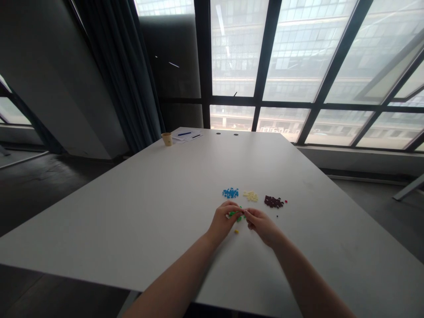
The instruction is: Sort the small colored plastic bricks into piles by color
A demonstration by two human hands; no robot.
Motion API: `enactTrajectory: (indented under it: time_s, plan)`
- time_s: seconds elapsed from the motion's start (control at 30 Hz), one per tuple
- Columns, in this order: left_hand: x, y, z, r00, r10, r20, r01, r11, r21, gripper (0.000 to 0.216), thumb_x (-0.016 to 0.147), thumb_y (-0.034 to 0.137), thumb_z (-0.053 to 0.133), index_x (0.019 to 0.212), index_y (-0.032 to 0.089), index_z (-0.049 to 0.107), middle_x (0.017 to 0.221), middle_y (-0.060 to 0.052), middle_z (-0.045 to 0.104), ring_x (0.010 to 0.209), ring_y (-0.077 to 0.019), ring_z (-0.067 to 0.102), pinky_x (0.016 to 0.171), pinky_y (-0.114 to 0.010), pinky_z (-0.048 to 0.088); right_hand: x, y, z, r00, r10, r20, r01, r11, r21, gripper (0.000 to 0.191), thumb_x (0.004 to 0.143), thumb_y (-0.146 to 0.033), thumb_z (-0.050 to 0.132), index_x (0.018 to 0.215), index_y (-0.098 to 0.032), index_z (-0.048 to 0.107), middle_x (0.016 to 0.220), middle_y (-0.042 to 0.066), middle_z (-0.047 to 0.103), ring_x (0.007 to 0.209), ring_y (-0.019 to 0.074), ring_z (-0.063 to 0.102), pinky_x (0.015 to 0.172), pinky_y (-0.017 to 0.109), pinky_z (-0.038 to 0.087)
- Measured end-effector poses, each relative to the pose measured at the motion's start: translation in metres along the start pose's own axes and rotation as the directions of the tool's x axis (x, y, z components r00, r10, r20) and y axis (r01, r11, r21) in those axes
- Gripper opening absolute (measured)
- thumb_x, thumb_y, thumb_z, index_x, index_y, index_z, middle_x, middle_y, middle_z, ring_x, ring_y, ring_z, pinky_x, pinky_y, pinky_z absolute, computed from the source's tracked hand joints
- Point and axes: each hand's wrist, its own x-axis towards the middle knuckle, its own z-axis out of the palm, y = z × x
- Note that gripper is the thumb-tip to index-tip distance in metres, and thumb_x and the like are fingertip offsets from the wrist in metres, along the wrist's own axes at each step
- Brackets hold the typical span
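My left hand (225, 219) and my right hand (262, 224) meet fingertip to fingertip just above the white table. Both are closed in a pinch around a small dark building brick (243, 212), mostly hidden by the fingers. Beneath and between them lie loose green bricks (239, 219), partly covered by my left hand. A yellow brick (236, 231) rests nearer to me, between my wrists. Beyond my hands are piles of blue bricks (230, 193), cream bricks (251, 196) and dark brown bricks (273, 202).
A red piece (286, 201) sits beside the brown pile, and a tiny dark piece (277, 216) lies nearer. At the white table's (159, 198) far left end stand a paper cup (167, 139) and papers (188, 135) with a blue pen (184, 133). Large windows rise behind.
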Motion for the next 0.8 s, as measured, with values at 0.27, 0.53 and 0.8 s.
enactTrajectory:
  time_s: [0.27, 0.53, 0.8]
  plan:
    - [0.001, -0.002, 0.001, 0.979, -0.168, -0.119, 0.134, 0.958, -0.254, 0.014, 0.069, 0.030, 0.064, 0.070, 0.016, 0.065, 0.082, -0.005, 0.060, 0.077, -0.0147, 0.056, 0.065, -0.024, 0.044, -0.003, -0.006, -0.001, 0.947, -0.269, -0.175, 0.236, 0.953, -0.191, 0.033, 0.073, -0.047, 0.053, 0.080, -0.016, 0.062, 0.070, 0.003, 0.058, 0.064, 0.0145, 0.050, 0.057, 0.025, 0.037]
    - [0.002, 0.003, 0.000, 0.974, -0.187, -0.129, 0.120, 0.905, -0.409, 0.010, 0.066, 0.026, 0.067, 0.066, 0.016, 0.065, 0.080, -0.003, 0.059, 0.076, -0.0134, 0.054, 0.066, -0.024, 0.043, -0.010, -0.011, 0.000, 0.834, -0.516, -0.195, 0.400, 0.810, -0.430, 0.023, 0.080, -0.035, 0.050, 0.084, -0.016, 0.061, 0.075, 0.004, 0.057, 0.066, 0.0138, 0.050, 0.058, 0.024, 0.039]
    - [0.001, 0.002, 0.003, 0.979, -0.172, -0.110, 0.108, 0.892, -0.439, 0.012, 0.065, 0.028, 0.068, 0.065, 0.016, 0.065, 0.079, -0.003, 0.057, 0.074, -0.0140, 0.054, 0.063, -0.024, 0.043, -0.018, -0.018, 0.010, 0.740, -0.665, -0.103, 0.515, 0.658, -0.550, 0.011, 0.079, -0.027, 0.055, 0.082, -0.019, 0.061, 0.065, -0.001, 0.047, 0.059, 0.0111, 0.042, 0.056, 0.022, 0.037]
